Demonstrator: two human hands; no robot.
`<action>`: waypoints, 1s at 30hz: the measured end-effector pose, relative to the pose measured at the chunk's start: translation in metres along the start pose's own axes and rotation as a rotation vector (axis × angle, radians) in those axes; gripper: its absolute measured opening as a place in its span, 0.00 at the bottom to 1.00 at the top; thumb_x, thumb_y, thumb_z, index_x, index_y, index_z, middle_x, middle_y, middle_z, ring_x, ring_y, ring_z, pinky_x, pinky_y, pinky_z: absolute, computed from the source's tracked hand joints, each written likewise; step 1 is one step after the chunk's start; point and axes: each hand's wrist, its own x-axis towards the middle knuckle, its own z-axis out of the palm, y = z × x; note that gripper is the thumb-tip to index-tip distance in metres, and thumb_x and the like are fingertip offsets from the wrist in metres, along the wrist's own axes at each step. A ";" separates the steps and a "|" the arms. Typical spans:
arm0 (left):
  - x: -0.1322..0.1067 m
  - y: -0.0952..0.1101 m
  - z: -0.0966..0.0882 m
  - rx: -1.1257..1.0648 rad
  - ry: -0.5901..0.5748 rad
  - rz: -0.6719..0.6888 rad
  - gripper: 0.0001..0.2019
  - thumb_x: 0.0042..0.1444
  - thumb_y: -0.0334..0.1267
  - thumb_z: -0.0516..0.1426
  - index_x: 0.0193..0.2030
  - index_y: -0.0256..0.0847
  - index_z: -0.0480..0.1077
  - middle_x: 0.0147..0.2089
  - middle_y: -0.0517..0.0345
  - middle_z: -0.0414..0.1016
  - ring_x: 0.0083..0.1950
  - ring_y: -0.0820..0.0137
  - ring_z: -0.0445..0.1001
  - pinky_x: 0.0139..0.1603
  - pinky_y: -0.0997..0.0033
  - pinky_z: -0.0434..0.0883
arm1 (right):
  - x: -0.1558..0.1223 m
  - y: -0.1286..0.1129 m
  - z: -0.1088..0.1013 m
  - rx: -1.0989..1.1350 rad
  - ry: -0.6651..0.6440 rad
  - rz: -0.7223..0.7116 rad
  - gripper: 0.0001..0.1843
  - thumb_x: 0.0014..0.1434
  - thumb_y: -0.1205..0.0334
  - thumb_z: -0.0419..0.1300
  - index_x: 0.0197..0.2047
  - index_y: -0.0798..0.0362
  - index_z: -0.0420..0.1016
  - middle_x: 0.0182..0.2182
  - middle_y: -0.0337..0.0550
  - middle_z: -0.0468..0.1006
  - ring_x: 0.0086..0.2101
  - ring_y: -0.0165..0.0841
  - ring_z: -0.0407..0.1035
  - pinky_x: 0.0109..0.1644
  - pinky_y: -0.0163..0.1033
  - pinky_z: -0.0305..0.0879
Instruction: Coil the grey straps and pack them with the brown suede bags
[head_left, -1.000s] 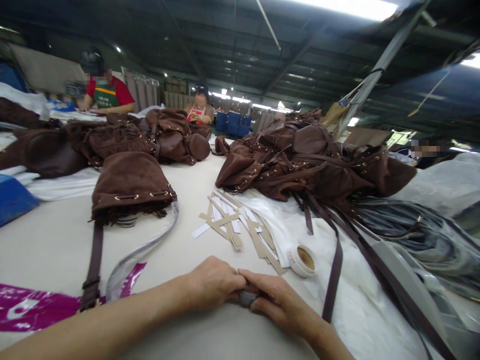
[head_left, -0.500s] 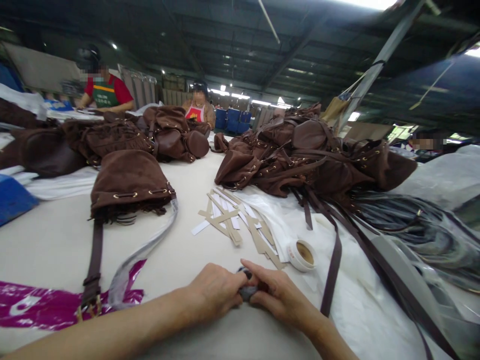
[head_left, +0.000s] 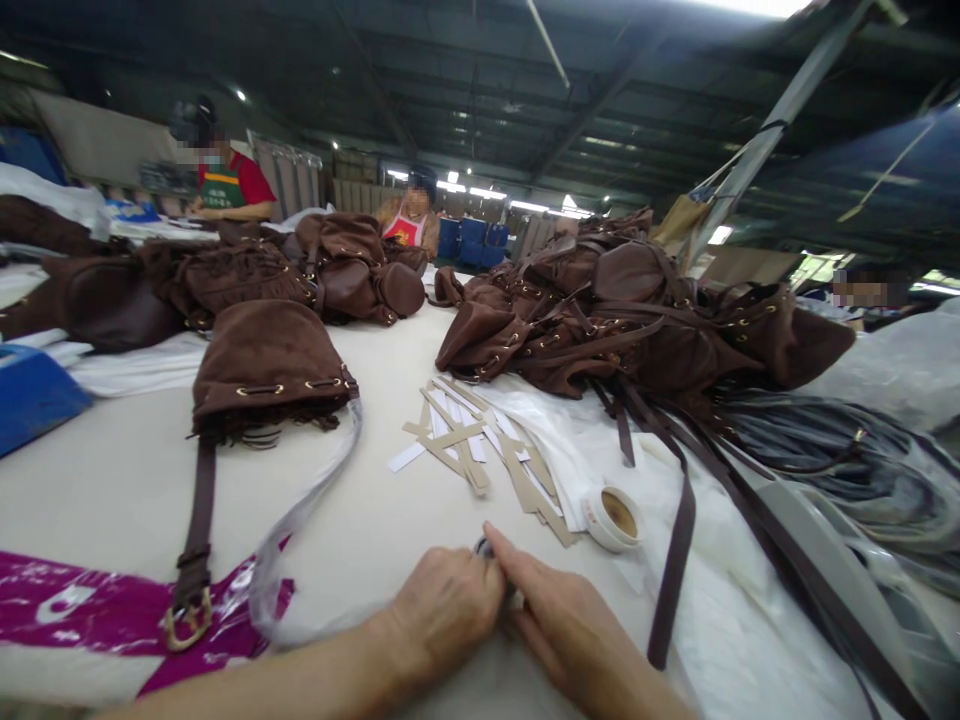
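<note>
My left hand (head_left: 456, 603) is closed in a fist around a small dark and grey piece (head_left: 484, 548), of which only a bit shows at the top; its kind is hidden. My right hand (head_left: 566, 612) presses against it from the right, fingers fairly straight and held together. To the left lies a brown drawstring bag (head_left: 270, 355) with gold eyelets. One strap (head_left: 196, 515) ends in a gold buckle (head_left: 187, 622). The other strap (head_left: 322, 480), wrapped in clear film, curves down toward my left forearm, where its end is hidden.
Cardboard and white strips (head_left: 469, 440) lie scattered ahead, beside a tape roll (head_left: 615, 518). A heap of brown bags (head_left: 600, 300) sits on white sheeting (head_left: 750, 600) at right; more bags (head_left: 360, 265) lie back left. Purple plastic (head_left: 82, 605) lies front left. Two co-workers (head_left: 409, 225) (head_left: 232, 185) are beyond.
My hands have drawn closer together, covering more of the small piece. The right fingers have straightened. The film-wrapped strap and buckle have shifted slightly, and the view has moved a little.
</note>
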 end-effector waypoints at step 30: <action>-0.015 -0.016 -0.020 -0.121 -0.043 -0.029 0.11 0.60 0.43 0.56 0.47 0.43 0.67 0.39 0.56 0.78 0.39 0.61 0.78 0.36 0.69 0.73 | -0.002 0.012 -0.003 0.093 -0.027 -0.101 0.33 0.58 0.70 0.54 0.66 0.49 0.56 0.46 0.46 0.78 0.47 0.41 0.70 0.54 0.47 0.65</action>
